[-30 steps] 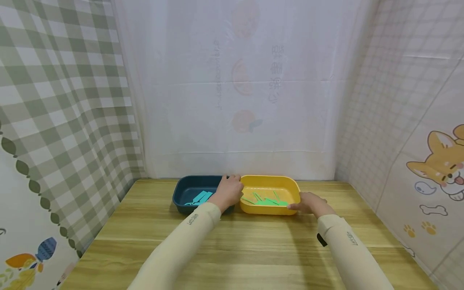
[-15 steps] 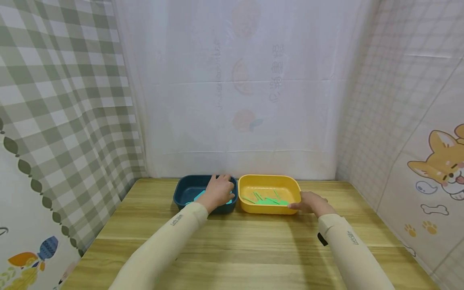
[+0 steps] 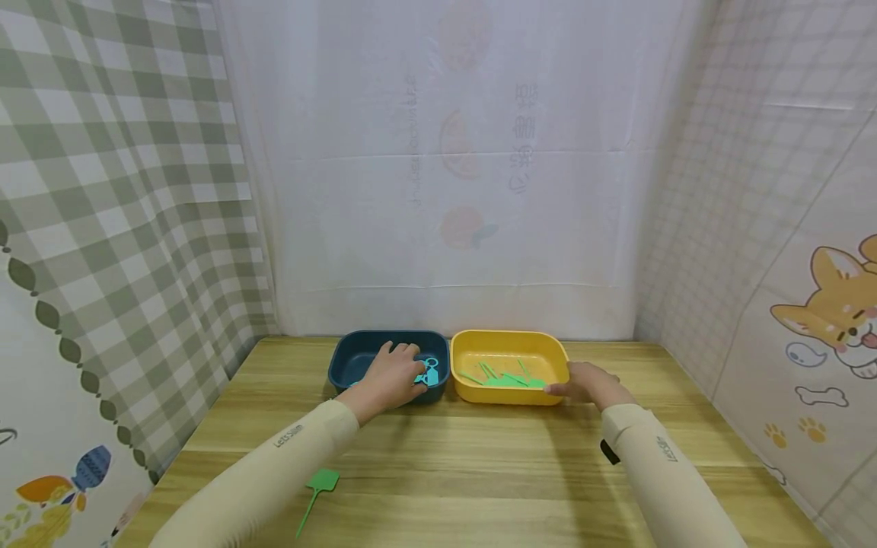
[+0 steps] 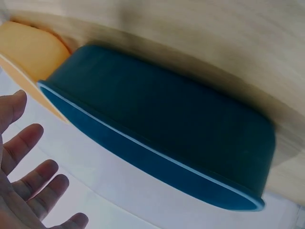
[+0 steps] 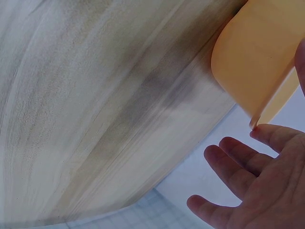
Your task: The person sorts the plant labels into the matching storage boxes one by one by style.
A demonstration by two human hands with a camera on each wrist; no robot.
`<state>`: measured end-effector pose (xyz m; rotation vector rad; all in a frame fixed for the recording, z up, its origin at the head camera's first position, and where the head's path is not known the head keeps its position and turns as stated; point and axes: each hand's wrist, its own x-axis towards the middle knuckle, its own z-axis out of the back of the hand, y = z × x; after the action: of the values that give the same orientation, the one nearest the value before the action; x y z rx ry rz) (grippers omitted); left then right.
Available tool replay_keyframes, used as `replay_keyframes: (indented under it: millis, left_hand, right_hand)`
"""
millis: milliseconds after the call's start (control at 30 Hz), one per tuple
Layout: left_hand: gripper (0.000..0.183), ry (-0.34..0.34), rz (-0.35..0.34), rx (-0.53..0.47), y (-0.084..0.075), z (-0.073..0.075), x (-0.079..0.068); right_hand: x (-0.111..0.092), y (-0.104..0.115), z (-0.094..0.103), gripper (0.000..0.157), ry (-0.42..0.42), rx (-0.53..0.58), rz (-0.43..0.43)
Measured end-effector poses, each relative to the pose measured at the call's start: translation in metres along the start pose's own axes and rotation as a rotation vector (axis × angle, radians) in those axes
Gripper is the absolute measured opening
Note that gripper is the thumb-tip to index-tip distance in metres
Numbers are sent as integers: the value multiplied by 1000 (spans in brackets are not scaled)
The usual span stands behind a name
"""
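Above the dark blue bin (image 3: pixel 356 342) my left hand (image 3: pixel 389 377) is held with spread, relaxed fingers and nothing in its grasp. Light-blue tags (image 3: pixel 432 375) lie inside that bin, one with a ring at its top; the hand hides part of them. Beside it stands the yellow bin (image 3: pixel 507 398), holding several green pieces (image 3: pixel 507 379) with thin stems. At its right end rests my right hand (image 3: pixel 585 382), thumb at the front rim. In the right wrist view, a fingertip (image 5: pixel 255 132) touches the rim corner while the other fingers (image 5: pixel 228 167) extend loosely.
A green tag (image 3: pixel 323 479) with a square head and long thin stem lies on the wooden table (image 3: pixel 466 472), near my left sleeve (image 3: pixel 274 464). Behind the bins hangs a white curtain (image 3: pixel 356 228). Checked cloth (image 3: pixel 130 152) closes the left side, printed cloth the right.
My left hand has moved left from between the bins, across the blue one, uncovering the ringed light-blue tag. The green tag on the table has come into view. My right hand has stayed put.
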<state>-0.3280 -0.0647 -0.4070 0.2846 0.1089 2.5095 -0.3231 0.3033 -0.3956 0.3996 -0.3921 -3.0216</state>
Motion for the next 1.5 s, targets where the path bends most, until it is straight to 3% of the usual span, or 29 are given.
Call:
replay_keyframes:
  millis: [233,667,867,1133,1367,1500]
  left_hand:
    - [30,-23,12,-25,13,2,-32]
    - [27,-46,69,-131,40,-8,-113]
    - [26,-47,89,-130,50,-10,-136]
    - [33,72,96,-133,55,-12,-153]
    - [48,328,236,-216,50,-12,-161]
    - [51,374,254,-227,44,-10,-165]
  right_hand:
    - [0,0,-1,61,0,12,4]
    - [1,1,0,53,-3,6,12]
    - [2,-1,0,54,-7,1,5]
    - [3,-3,-2,56,-7,6,10]
    - [3,-2,-2,58,-3,6,3]
    - [4,-3,-3,62,-5,5,2]
